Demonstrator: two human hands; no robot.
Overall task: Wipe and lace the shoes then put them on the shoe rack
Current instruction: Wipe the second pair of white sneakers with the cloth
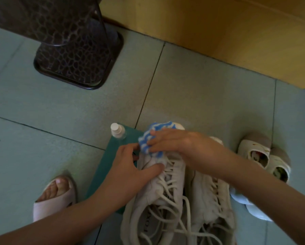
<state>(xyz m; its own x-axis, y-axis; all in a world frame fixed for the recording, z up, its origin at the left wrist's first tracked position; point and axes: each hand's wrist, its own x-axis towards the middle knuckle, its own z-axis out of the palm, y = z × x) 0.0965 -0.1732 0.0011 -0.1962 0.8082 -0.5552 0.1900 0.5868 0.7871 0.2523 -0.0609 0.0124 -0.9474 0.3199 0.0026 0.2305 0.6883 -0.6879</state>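
The right hand [174, 144] presses a blue-and-white striped cloth [146, 140] with fairly straight fingers onto the toe of the white sneaker [158, 191]. The left hand [130, 167] has a closed grip on that sneaker, thumb across its top. A second sneaker [210, 197] lies just beside it. Both are on a teal mat [112, 156] on the floor [59, 112], near a small bottle [117, 130].
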